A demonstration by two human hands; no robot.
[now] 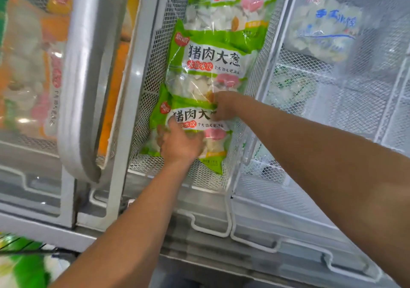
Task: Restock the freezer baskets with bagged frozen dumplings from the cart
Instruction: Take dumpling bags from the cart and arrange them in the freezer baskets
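Your left hand [180,142] lies on the lower half of the nearest green dumpling bag [190,130], fingers curled over its face, holding it. Your right hand [221,107] pinches that bag's top edge, where it overlaps the second bag [210,66]. A third bag [230,1] sits beyond. All three lie in a row inside the white mesh freezer basket [150,66]. The neighbouring basket [355,110] holds a blue-printed bag [328,30]. More green bags sit in the cart [20,263], bottom left.
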